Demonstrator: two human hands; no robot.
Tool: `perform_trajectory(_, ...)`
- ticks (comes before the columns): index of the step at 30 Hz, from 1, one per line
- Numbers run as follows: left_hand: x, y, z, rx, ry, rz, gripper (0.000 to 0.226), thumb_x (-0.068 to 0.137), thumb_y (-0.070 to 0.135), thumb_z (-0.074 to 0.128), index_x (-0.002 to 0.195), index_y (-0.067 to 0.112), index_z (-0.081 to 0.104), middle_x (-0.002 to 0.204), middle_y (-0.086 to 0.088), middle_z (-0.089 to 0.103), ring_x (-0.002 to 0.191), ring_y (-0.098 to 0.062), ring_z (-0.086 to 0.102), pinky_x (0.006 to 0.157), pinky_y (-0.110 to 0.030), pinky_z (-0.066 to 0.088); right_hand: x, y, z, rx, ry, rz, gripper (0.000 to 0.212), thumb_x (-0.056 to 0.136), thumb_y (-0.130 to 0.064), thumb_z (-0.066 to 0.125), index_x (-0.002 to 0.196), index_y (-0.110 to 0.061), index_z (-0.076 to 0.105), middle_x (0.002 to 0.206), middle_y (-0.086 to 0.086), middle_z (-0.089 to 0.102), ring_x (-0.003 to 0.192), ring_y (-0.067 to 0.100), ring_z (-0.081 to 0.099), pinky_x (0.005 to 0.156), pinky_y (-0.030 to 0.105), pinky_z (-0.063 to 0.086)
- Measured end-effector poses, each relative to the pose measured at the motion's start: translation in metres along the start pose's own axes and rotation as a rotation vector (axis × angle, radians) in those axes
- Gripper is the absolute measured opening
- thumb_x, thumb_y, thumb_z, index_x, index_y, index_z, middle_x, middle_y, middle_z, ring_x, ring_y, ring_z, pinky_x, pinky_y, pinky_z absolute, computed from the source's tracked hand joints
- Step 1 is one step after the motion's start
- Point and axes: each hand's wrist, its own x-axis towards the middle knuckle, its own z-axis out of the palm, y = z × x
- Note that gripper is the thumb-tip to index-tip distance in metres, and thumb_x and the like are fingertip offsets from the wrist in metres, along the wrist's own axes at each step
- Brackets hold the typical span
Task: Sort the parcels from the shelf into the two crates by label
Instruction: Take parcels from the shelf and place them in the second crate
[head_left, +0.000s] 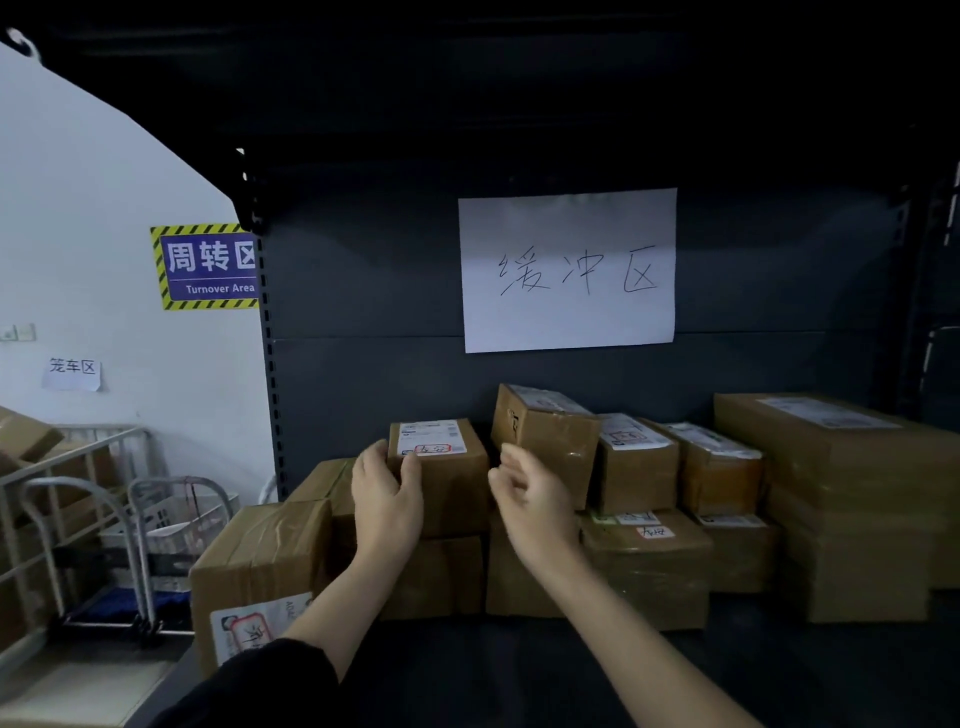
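Head view: left grip clasps the left corner of the small brown white-labelled cardboard parcel, stacked between both grips on the dark shelf; right grip loosely curled, empty; a one-sided pull may topple it.

**Shelf**: dark grey metal board and back panel. A white handwritten paper sheet is fixed to the panel above both grips.

Directly on the board:
- Large front carton, below and left of the left grip, with a label on its near face.
- Rear carton, just left of the left grip.
- Base carton, under the small parcel that the left grip holds.
- Plain carton, below the right grip.
- Film-wrapped carton, lower right of the right grip.
- Small carton, further right.
- Tall carton stack, far right of the right grip.
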Motion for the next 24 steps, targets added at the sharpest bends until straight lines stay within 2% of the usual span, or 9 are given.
perform_trajectory(3,-0.008,0.019,0.009,0.095,0.02,0.22,0.049,0.097,0.025,0.043,0.142,0.009,0.031,0.151,-0.006,0.027,0.141,-0.019,0.022,0.116,-0.037,0.023,0.003,0.002,-0.027,-0.057,0.236,-0.105,0.027,0.094,-0.017,0.05,0.121,-0.015,0.055,0.11,-0.002,0.059,0.098,0.008,0.056,0.074,0.01,0.042)
perform_trajectory(5,-0.013,0.034,0.019,0.073,-0.022,0.298,0.049,0.097,0.024,0.042,0.143,0.012,0.029,0.152,-0.003,0.027,0.141,-0.017,0.022,0.115,-0.033,0.021,0.01,0.008,-0.045,-0.059,0.342,-0.084,0.026,0.094,-0.017,0.05,0.12,-0.014,0.055,0.111,-0.001,0.056,0.099,0.011,0.055,0.074,0.01,0.042)
perform_trajectory(6,-0.015,0.042,0.026,0.046,-0.054,0.309,0.049,0.098,0.024,0.042,0.144,0.013,0.027,0.152,-0.002,0.027,0.141,-0.016,0.023,0.114,-0.031,0.021,0.016,0.012,-0.053,-0.051,0.366,-0.053,0.029,0.095,-0.018,0.049,0.123,-0.014,0.052,0.117,0.002,0.054,0.104,0.011,0.053,0.081,0.012,0.042)
perform_trajectory(9,-0.015,0.065,0.048,-0.061,-0.167,0.256,0.051,0.099,0.027,0.039,0.145,0.014,0.025,0.151,-0.001,0.03,0.14,-0.016,0.026,0.111,-0.027,0.023,0.032,0.023,-0.071,-0.052,0.305,0.064,0.044,0.097,-0.025,0.044,0.139,-0.013,0.038,0.143,0.006,0.04,0.128,0.018,0.043,0.105,0.03,0.037)
perform_trajectory(12,-0.006,0.081,0.069,-0.119,-0.311,0.067,0.052,0.1,0.034,0.034,0.146,0.012,0.025,0.151,-0.005,0.033,0.139,-0.021,0.03,0.112,-0.033,0.026,0.044,0.029,-0.079,0.034,0.172,0.172,0.05,0.098,-0.03,0.04,0.145,-0.015,0.028,0.15,0.004,0.032,0.137,0.019,0.032,0.112,0.033,0.028)
perform_trajectory(16,-0.004,0.083,0.082,-0.098,-0.349,-0.077,0.048,0.1,0.037,0.029,0.132,0.006,0.047,0.131,-0.012,0.054,0.113,-0.023,0.05,0.094,-0.032,0.038,0.046,0.031,-0.078,0.038,0.097,0.178,0.049,0.098,-0.035,0.039,0.143,-0.018,0.033,0.149,0.001,0.034,0.137,0.018,0.031,0.112,0.034,0.028)
perform_trajectory(17,-0.006,0.081,0.081,-0.117,-0.327,-0.08,0.045,0.1,0.034,0.029,0.13,0.007,0.048,0.128,-0.011,0.055,0.107,-0.02,0.051,0.089,-0.029,0.038,0.043,0.032,-0.077,0.044,0.089,0.16,0.047,0.098,-0.034,0.04,0.142,-0.018,0.036,0.146,0.0,0.038,0.135,0.017,0.034,0.11,0.033,0.03)
perform_trajectory(20,-0.013,0.077,0.077,-0.19,-0.279,-0.08,0.039,0.1,0.028,0.031,0.132,0.01,0.045,0.124,-0.008,0.054,0.108,-0.018,0.049,0.086,-0.027,0.036,0.032,0.034,-0.077,0.121,0.122,0.091,0.03,0.097,-0.025,0.045,0.126,-0.019,0.049,0.123,-0.002,0.056,0.118,0.014,0.051,0.098,0.029,0.043)
perform_trajectory(24,-0.031,0.07,0.068,-0.279,-0.275,-0.011,0.03,0.099,0.022,0.034,0.126,0.013,0.045,0.107,0.002,0.054,0.097,-0.011,0.05,0.083,-0.027,0.04,0.018,0.035,-0.077,0.146,0.193,0.001,0.019,0.093,-0.019,0.052,0.112,-0.015,0.053,0.108,-0.003,0.06,0.103,0.009,0.057,0.089,0.027,0.049)
